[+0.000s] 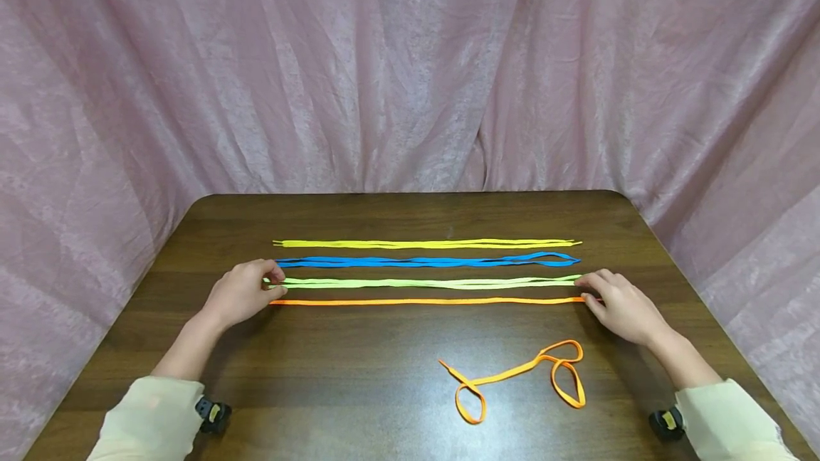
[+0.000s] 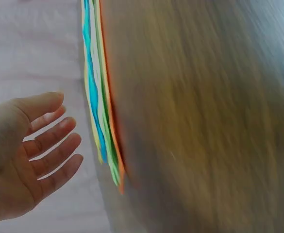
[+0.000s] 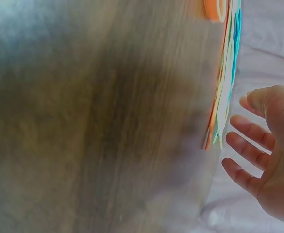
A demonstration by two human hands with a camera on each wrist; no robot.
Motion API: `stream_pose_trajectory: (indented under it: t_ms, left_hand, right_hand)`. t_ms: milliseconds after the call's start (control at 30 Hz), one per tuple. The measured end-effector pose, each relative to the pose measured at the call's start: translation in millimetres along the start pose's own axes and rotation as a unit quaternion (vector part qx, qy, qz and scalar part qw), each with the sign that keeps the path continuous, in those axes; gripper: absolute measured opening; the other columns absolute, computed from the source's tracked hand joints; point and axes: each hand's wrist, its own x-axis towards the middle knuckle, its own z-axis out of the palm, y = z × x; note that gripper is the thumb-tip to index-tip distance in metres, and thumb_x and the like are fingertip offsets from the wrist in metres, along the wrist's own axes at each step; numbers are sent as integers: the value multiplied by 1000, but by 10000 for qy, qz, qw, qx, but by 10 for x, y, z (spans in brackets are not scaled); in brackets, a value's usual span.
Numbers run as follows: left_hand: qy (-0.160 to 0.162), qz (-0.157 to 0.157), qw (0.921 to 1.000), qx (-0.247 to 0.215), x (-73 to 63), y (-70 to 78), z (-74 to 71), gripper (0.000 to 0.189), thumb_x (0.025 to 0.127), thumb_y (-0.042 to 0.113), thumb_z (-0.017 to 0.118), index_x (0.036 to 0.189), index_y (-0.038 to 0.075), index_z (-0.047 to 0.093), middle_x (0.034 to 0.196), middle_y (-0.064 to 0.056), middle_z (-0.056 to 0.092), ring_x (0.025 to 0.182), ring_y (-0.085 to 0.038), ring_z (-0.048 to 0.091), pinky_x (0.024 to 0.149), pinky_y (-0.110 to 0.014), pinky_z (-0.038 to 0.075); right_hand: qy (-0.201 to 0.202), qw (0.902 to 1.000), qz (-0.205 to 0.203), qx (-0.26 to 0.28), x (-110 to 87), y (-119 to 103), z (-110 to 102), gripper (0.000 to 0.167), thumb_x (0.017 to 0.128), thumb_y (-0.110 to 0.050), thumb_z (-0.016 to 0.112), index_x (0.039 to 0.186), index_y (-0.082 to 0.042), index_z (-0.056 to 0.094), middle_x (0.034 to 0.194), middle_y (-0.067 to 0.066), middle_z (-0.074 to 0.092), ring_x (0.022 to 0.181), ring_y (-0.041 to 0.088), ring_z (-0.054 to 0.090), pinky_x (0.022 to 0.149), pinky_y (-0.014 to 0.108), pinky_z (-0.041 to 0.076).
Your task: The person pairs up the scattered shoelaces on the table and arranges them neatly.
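Observation:
Four shoelaces lie stretched side by side across the table in the head view: yellow [image 1: 429,244], blue [image 1: 416,262], light green [image 1: 423,283] and orange [image 1: 423,301]. My left hand [image 1: 240,294] is over the left ends of the green and orange laces. At their right ends hovers my right hand [image 1: 626,306], fingertips close to both. Wrist views show the left hand [image 2: 30,150] and the right hand [image 3: 268,150] with spread, loosely bent fingers and nothing gripped. Nearer the person, a second orange lace [image 1: 506,375] lies in loose loops.
The brown wooden table [image 1: 288,390] has rounded far corners. Behind it and along both sides hangs a pink velvet curtain [image 1: 410,77]. Each sleeve cuff has a black wrist camera beside it, one on the left [image 1: 213,415] and one on the right [image 1: 668,423].

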Motion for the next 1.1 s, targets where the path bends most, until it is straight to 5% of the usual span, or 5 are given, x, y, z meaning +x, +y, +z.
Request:
stream_pose_trajectory:
  t_ms: [200, 433, 633, 1100]
  left_hand:
    - [-83, 556, 9983, 116, 70, 348, 97, 25, 78, 25, 72, 100, 15, 66, 100, 0, 64, 88, -23, 61, 66, -43, 48]
    - [-352, 1405, 9889, 333, 128, 806, 259, 33, 78, 26, 73, 108, 14, 65, 111, -2, 61, 103, -25, 58, 74, -42, 50]
    - [-360, 2349, 9703, 457, 159, 1155, 429, 36, 76, 26, 74, 109, 14, 65, 108, -1, 60, 100, -22, 57, 75, -35, 50]
    - [-760, 3531, 9271, 1001, 109, 1820, 832, 33, 80, 30, 70, 110, 20, 62, 106, 3, 57, 97, -14, 55, 80, -29, 48]
  right_hand:
    - [241, 9992, -320, -92, -21, -112, 19, 31, 74, -6, 71, 103, -6, 63, 95, 8, 62, 84, 29, 59, 72, 45, 47]
    - [72, 9989, -439, -109, -73, -255, 46, 34, 73, -9, 73, 106, -9, 63, 98, 6, 61, 86, 27, 59, 72, 45, 47]
    - [17, 9978, -660, -104, -90, -345, 33, 36, 72, -9, 74, 106, -10, 63, 100, 4, 61, 88, 25, 59, 72, 42, 48]
    - [125, 9939, -1092, -134, -234, -528, -10, 33, 64, -5, 77, 92, -15, 63, 92, -4, 60, 84, 15, 57, 65, 37, 47]
